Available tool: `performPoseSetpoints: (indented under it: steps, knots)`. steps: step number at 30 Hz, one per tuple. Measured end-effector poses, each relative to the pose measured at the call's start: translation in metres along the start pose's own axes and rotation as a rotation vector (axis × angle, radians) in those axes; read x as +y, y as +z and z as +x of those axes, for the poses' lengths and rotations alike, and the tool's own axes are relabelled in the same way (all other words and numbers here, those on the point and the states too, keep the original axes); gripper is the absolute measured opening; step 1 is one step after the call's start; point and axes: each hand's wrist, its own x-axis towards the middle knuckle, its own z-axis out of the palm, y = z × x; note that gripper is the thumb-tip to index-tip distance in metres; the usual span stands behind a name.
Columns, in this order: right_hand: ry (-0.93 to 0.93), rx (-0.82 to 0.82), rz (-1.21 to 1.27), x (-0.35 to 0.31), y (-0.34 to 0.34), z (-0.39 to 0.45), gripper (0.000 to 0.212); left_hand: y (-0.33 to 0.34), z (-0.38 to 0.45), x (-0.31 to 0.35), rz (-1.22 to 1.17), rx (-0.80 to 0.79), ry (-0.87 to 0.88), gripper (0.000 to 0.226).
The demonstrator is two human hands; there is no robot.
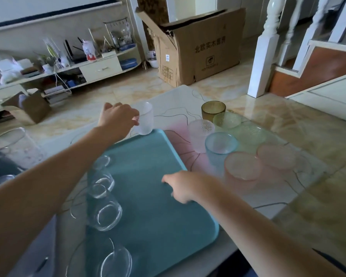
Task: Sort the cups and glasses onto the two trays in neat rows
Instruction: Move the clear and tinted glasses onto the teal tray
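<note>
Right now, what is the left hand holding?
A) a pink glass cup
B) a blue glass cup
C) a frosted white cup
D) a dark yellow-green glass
C: the left hand grips the frosted white cup at the far corner of the flat teal plastic tray.
</note>
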Motion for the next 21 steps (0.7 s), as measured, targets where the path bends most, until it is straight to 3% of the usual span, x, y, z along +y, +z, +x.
performPoseSetpoints:
  steps: [5, 16, 21]
  knots:
    - [-0.071, -0.006, -0.002, -0.009, 0.003, -0.016, 0.052, 0.016, -0.027, -0.028, 0.126, -0.115, -0.054, 0.019]
    - [-0.099, -0.06, 0.032, -0.012, -0.009, -0.027, 0.052, 0.029, -0.038, -0.038, 0.019, -0.19, -0.155, 0.023]
    - [-0.102, -0.073, 0.011, -0.012, -0.009, -0.019, 0.05, 0.024, -0.036, -0.042, 0.025, -0.252, -0.119, 0.03]
